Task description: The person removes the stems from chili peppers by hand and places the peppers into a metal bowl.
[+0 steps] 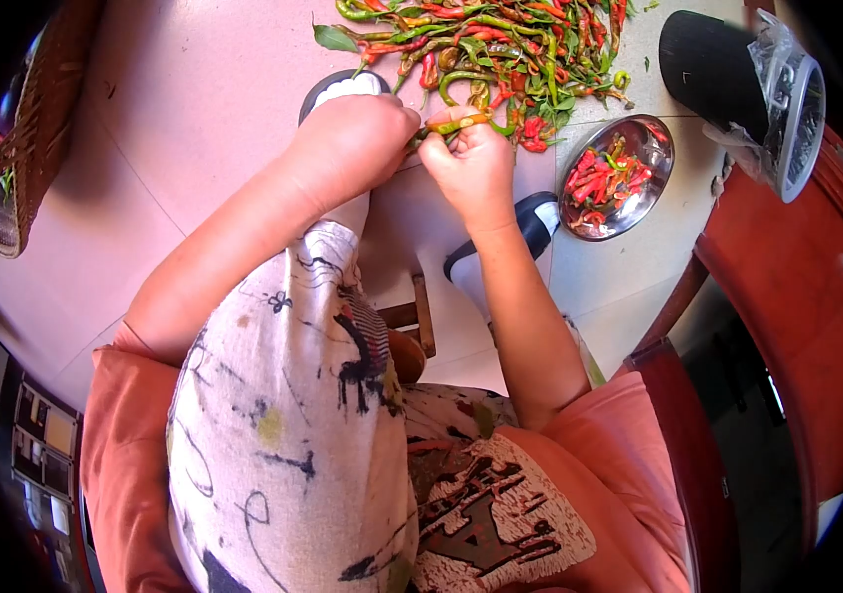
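Note:
Between my two hands stretches an orange and green chili pepper. My right hand is closed, pinching it with thumb and fingers. My left hand is closed at the pepper's left end, its fingertips partly hidden behind the hand. Just beyond them a heap of red and green chili peppers, with leaves and stems among them, spreads over the floor. To the right of my right hand sits a shiny metal bowl with red chili pieces inside.
A black bin lined with clear plastic stands at the right, beside reddish-brown wooden furniture. At the far left is a woven basket. My feet and a small wooden stool are on the tiled floor.

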Motion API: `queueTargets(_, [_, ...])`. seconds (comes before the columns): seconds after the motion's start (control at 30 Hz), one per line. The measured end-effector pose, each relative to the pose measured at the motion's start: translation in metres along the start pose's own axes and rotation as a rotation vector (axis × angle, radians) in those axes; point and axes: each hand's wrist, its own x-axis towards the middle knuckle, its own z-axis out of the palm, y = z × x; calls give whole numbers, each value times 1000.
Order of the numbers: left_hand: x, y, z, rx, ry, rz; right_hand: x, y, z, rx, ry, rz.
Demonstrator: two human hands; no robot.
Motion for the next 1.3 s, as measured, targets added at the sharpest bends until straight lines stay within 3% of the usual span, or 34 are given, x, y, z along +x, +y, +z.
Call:
queueTargets(0.07, [-2,1,-5,74,6,25,1,-1,-3,-57,1,-24])
queueTargets(0.13, [-3,-2,-6,151,10,49,6,10,-17,-324,1,-100])
queueTargets(0.2, [-2,-14,-8,-178,-49,76,15,22,-34,-50,-47,79])
queueTargets(0.23, [-1,-18,-11,-549,-142,44,19,23,-49,85,-91,123])
queueTargets(0.27, [-3,-20,-10,-549,-136,54,22,9,-63,218,-134,165])
queueTargets(0.33, [-6,-21,-6,-1643,-343,-135,27,-36,-90,199,-89,142])
queueTargets(0.4, [-10,-20,-3,-1861,-377,-73,40,-72,-132,72,-17,-78])
queueTargets(0.5, [-10,-14,0,-1940,-371,-54,54,-119,-189,71,107,-170])
queueTargets(0.57, [-7,-16,0,-2028,-396,72,65,-142,-226,12,185,-225])
queueTargets(0.63, [-6,-18,-2,-2033,-367,47,104,-157,-335,118,233,-253])
queueTargets(0.73, [-9,-16,-3,-2026,-308,24,134,-178,-426,170,488,-307])
queueTargets(0.77, [-8,-17,-2,-2039,-280,24,132,-185,-424,198,373,-122])
queueTargets(0.8, [-6,-19,-4,-2050,-250,32,130,-182,-419,154,569,-54])
queueTargets(0.87, [0,-25,-3,-2018,-245,2,115,-179,-400,-88,536,-285])
queueTargets(0.9, [1,-28,0,-1989,-245,-49,100,-173,-353,-53,592,-503])
queueTargets(0.93, [1,-27,4,-1959,-251,-105,85,-164,-310,-82,535,-555])
queueTargets(0.97, [2,-21,9,-1904,-91,-219,72,-151,-267,-115,421,-513])
queueTargets(1.1, [3,-9,7,-1735,52,-311,29,-74,-113,-60,-288,-36])
queueTargets(1.13, [4,-9,6,-1731,46,-306,18,-58,-80,-74,-330,-2])
queueTargets(1.2, [4,-7,9,-1546,75,-365,7,-34,-40,188,-330,194])
queueTargets(1.3, [3,-7,15,-1469,66,-408,1,-17,-22,23,-300,125])
